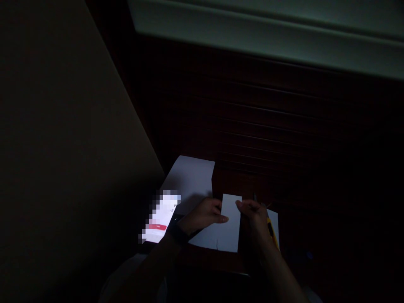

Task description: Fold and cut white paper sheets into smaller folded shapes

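Observation:
A small white rectangular piece of paper [232, 210] is held upright between my two hands. My left hand [206, 213] pinches its left edge, thumb on the front face. On the opposite side, my right hand [255, 212] grips the upper right edge with the thumb on top. Under and behind my left hand lies a larger white paper sheet [192, 174]. Partly behind my right wrist is a yellow and black utility knife [270, 232], lying by another white paper piece [274, 219].
A lit phone screen [162, 216], partly pixelated, is left of my left wrist. The dark wooden table [214, 261] has its front edge near me. Beyond it rise dark slatted panels [252, 109], and a pale wall [63, 126] stands at the left. The scene is dim.

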`<state>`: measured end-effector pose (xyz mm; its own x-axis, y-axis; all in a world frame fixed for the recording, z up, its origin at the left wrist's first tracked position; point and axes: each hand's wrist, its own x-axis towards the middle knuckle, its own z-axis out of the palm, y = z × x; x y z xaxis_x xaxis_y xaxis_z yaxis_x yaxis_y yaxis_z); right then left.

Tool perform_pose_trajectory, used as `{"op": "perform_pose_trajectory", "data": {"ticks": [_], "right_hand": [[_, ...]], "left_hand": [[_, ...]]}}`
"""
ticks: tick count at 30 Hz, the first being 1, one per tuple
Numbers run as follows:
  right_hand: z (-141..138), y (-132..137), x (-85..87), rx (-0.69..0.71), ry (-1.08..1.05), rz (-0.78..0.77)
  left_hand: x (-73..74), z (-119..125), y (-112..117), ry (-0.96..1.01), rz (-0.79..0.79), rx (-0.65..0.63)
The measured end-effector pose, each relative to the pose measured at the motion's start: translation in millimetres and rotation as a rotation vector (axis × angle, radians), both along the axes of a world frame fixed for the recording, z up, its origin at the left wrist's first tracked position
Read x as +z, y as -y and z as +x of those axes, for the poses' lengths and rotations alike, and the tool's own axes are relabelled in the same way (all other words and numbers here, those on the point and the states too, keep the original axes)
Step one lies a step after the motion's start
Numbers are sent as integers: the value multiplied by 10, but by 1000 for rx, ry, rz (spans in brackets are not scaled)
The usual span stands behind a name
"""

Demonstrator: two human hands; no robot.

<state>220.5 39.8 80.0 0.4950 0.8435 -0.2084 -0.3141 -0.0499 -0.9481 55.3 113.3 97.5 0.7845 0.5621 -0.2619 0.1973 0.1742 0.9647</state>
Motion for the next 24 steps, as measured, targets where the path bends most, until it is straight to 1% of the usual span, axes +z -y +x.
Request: {"op": "perform_pose_trajectory", "data": {"ticks": [3, 7, 10, 14, 17, 20, 22, 24], "right_hand": [[63, -9, -63, 23, -4, 0], [126, -21, -129, 26, -44, 1], [127, -26, -120, 10, -27, 5], [122, -28, -83, 29, -5, 14], [136, -25, -97, 36, 28, 5], [137, -20, -111, -13, 58, 0], [119, -17, -87, -10, 48, 5], [83, -12, -41, 39, 31, 6]], "left_hand": [[0, -15, -4, 0, -5, -39], [6, -21, -2, -46, 31, -39], [0, -17, 2, -44, 37, -32], [-22, -17, 2, -44, 45, -5], [-33, -22, 1, -60, 58, -7], [-37, -18, 1, -48, 47, -20], [-37, -8, -3, -23, 35, 24], [-30, 7, -12, 13, 18, 124]]}}
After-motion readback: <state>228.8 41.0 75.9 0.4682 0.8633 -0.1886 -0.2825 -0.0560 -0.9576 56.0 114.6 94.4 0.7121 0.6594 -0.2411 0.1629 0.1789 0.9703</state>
